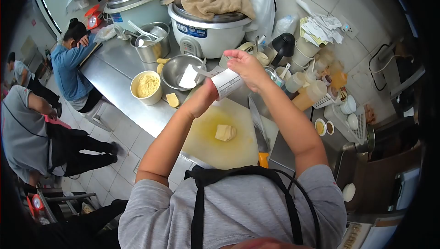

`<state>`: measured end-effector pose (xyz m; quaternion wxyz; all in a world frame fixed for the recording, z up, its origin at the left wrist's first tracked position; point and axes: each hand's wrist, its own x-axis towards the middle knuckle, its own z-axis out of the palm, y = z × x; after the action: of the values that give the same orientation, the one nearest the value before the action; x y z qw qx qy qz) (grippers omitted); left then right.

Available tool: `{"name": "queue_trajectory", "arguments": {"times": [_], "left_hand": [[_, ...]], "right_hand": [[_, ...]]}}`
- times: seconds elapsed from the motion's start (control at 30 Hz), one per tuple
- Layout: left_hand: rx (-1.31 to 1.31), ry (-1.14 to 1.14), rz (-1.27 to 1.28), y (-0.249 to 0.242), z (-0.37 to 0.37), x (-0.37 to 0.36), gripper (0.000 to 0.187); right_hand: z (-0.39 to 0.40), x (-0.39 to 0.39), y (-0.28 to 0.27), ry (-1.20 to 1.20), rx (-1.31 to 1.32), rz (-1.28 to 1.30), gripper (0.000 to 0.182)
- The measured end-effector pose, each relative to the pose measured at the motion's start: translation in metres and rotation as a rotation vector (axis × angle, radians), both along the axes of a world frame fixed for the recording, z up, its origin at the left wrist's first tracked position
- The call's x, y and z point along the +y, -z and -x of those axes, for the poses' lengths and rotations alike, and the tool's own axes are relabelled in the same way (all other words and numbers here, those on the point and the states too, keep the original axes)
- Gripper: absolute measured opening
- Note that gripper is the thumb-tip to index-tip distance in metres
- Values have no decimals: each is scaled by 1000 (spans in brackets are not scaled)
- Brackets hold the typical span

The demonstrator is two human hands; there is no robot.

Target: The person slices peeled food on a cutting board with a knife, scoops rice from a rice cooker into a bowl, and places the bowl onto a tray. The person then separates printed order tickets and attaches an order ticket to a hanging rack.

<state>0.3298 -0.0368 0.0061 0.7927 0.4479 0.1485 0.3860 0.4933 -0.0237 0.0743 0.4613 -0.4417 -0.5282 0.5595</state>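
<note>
A white printed paper (228,84) is held up over the top end of the cutting board (243,150). My left hand (205,98) is closed on its lower left end. The fingers of my right hand (249,69) grip its upper right side, partly hidden by the paper. Below the hands, a pale yellow folded lump (225,132) lies on the board, with a wet yellow stain around it. Just left of the paper stands a steel bowl (169,74) with something white inside. An orange-handled knife (259,130) lies along the board's right edge.
A tub of yellow shreds (147,87) and a yellow piece (173,100) sit left of the board. Behind are a steel pot (158,52) and a rice cooker (208,36). Bottles (309,95) crowd the right. One person (75,70) sits at the counter; others stand left.
</note>
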Motion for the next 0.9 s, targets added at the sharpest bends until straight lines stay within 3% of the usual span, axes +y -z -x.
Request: {"name": "queue_trajectory", "arguments": {"times": [0.1,0.2,0.33,0.43,0.5,0.53,0.63,0.67,0.7,0.77,0.9], "left_hand": [[201,-175,127,-23,-3,3,40],[543,-419,-372,-17,-8,12,34],[1004,-574,-817,-39,-17,3,33],[1190,-725,-1087,-37,-28,-3,37],[1213,-765,-1203,-41,-31,-7,42],[1133,-777,-1161,-38,-29,-6,55],[873,-825,-1022,-56,-16,-12,64],[1004,-848,-1075,-53,-13,-11,81],[1027,-870,-1115,-49,-13,-13,77],[1071,-918,-1196,-42,-16,-15,67],[960,-837,-1136,-38,-19,-6,31]], "right_hand": [[-2,-1,2,-37,-58,-74,32],[0,-1,2,-43,-237,-107,42],[5,-7,-7,46,-871,-350,72],[17,-4,-7,46,-808,-485,60],[17,-5,-15,60,-478,-332,45],[15,-7,-21,76,-314,-274,41],[-2,-3,-21,106,27,-102,29],[-11,0,-22,100,91,9,28],[-18,2,-23,95,154,120,27],[-22,1,-23,85,227,112,25],[-26,0,-23,82,276,43,25]]}}
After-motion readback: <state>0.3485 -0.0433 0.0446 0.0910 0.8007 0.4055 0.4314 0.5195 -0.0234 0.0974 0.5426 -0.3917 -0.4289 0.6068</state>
